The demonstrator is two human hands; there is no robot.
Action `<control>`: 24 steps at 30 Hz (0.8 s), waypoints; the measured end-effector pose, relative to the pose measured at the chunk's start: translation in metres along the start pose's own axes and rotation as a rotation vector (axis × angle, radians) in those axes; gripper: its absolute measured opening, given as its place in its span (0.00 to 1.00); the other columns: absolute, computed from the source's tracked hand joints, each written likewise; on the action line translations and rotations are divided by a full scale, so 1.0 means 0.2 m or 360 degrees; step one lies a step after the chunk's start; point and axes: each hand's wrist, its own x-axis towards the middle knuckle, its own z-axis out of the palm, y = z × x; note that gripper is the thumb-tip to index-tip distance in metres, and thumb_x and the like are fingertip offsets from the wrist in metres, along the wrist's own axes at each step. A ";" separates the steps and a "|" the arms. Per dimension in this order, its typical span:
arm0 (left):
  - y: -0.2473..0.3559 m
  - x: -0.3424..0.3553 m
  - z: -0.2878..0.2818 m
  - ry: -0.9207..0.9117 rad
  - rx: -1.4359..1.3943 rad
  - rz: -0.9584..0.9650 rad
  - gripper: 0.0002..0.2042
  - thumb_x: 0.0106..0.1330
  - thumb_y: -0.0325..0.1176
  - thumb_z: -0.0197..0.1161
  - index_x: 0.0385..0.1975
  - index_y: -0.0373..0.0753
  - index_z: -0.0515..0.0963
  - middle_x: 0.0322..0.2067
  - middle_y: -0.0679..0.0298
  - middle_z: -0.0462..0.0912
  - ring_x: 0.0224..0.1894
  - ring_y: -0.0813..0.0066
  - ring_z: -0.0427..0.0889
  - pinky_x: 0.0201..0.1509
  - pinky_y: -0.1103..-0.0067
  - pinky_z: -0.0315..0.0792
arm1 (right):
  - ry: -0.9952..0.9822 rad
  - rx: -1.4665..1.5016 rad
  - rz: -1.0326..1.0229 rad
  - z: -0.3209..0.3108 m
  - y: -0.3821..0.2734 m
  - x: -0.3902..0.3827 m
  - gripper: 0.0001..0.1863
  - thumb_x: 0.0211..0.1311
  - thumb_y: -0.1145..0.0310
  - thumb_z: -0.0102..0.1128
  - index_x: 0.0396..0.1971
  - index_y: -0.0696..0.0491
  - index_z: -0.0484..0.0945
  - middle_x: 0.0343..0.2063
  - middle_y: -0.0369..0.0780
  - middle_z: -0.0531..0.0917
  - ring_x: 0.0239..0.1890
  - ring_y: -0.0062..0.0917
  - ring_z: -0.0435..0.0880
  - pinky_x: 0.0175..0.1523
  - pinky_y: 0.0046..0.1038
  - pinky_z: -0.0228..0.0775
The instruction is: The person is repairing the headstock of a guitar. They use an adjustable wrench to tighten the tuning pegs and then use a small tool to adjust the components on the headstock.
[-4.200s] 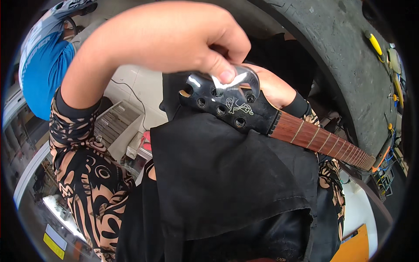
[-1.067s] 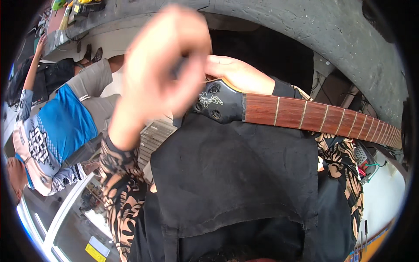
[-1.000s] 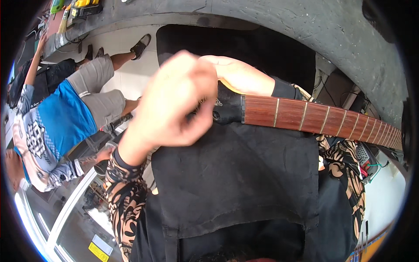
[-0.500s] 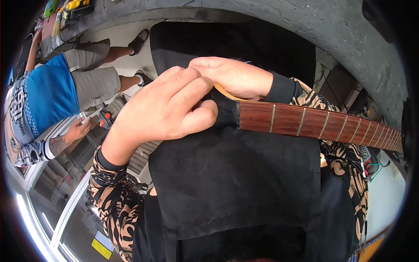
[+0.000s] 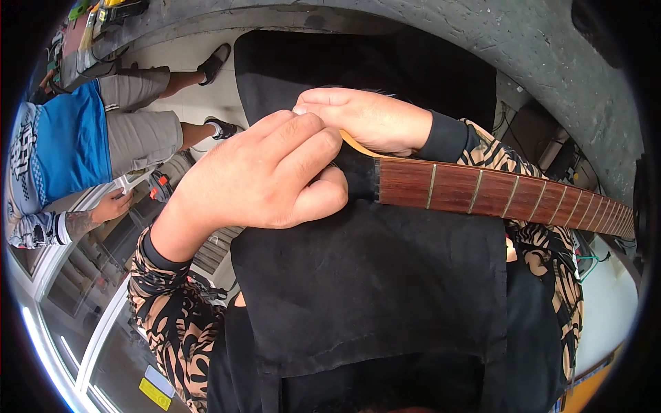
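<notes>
A guitar neck (image 5: pixel 475 189) runs from the middle of the view to the right rim, its reddish-brown fretboard crossed by metal frets. Its dark headstock (image 5: pixel 360 172) with a pale wooden edge lies at the left end, largely covered by my hands. My left hand (image 5: pixel 265 172) is closed over the headstock's end, fingers curled and thumb bent in; whatever is pinched in it is hidden. From the far side my right hand (image 5: pixel 368 120) grips the headstock, its fingertips hidden behind the neck and my left hand. Beneath the neck is a black apron (image 5: pixel 372 282) over my front.
A grey worktop (image 5: pixel 441 27) curves along the far side, with a brush (image 5: pixel 88 31) and other tools at its far-left end. On the left a person in a blue top (image 5: pixel 76 141) stands near a glass-paned frame (image 5: pixel 89 303). Cables (image 5: pixel 593 258) hang at the right.
My left hand has shifted slightly down and right along the headstock. The neck and my right hand stay nearly in place. The other person at left has moved a little.
</notes>
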 end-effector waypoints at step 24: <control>0.01 0.02 -0.02 -0.0035 -0.0087 -0.0092 0.18 0.54 0.28 0.70 0.43 0.38 0.71 0.40 0.53 0.81 0.37 0.56 0.83 0.38 0.68 0.81 | -0.0022 -0.0046 -0.0067 -0.01 -0.03 -0.02 0.15 0.91 0.64 0.46 0.52 0.56 0.81 0.49 0.33 0.83 0.54 0.18 0.78 0.67 0.27 0.70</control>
